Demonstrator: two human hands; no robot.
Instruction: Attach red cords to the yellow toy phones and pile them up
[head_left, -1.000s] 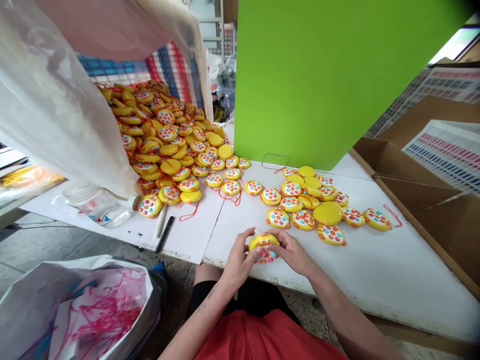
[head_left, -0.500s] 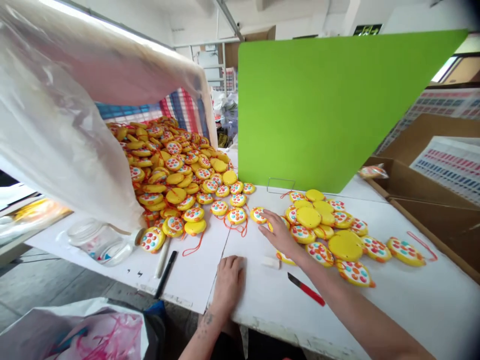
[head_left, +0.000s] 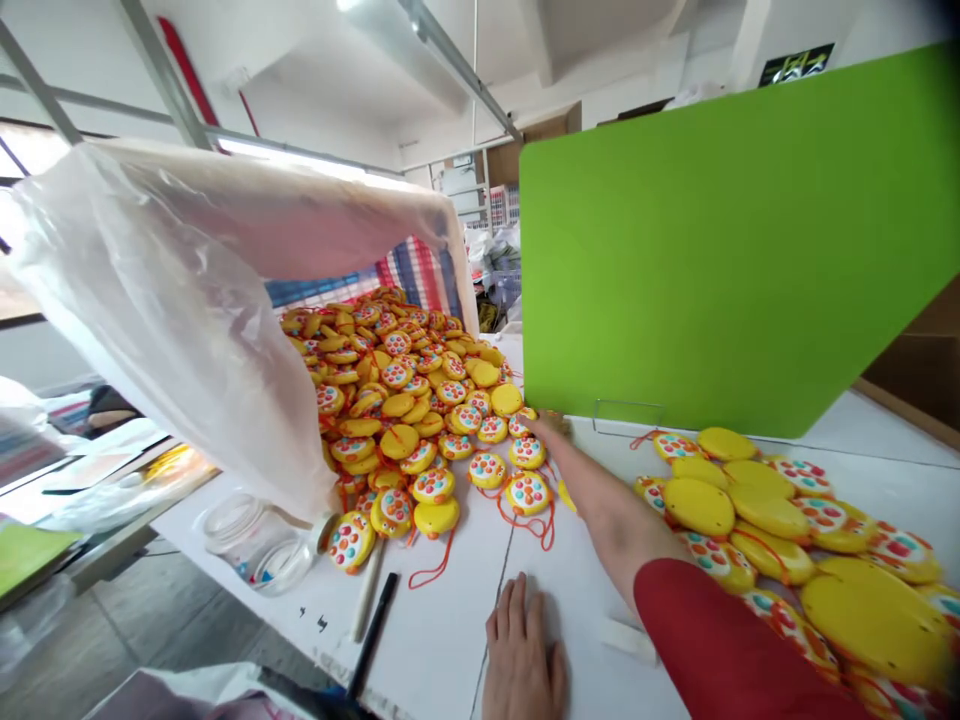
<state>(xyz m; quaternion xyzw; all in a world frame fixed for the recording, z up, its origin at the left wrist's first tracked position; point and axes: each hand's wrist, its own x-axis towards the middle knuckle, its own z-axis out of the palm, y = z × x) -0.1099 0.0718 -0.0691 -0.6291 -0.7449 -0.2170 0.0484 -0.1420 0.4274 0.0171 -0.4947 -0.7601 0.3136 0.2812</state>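
Note:
My left hand (head_left: 521, 652) lies palm down on the white tabletop, its fingers stretched out and holding nothing. My right hand (head_left: 541, 428) reaches forward to the right edge of a big heap of yellow oval toys (head_left: 400, 441), which have coloured dots on one side and orange cord loops. Its fingertips are beside a dotted toy (head_left: 519, 425); whether they grip it is hard to see. A dotted toy with an orange cord (head_left: 528, 493) lies between my two hands. Under and beyond my right forearm, more yellow toys (head_left: 698, 505) form a second group.
The heap spills from a translucent plastic-lined bag (head_left: 225, 300). A green board (head_left: 697, 260) stands behind the table. At the left are a clear jar (head_left: 259, 540), a white stick (head_left: 367, 590) and a black pen (head_left: 373, 635). A white block (head_left: 628, 640) lies by my right arm.
My right hand has moved forward and left, from near the right-hand group to the heap's edge. The view has tilted up and turned left. My left hand stays flat on the table.

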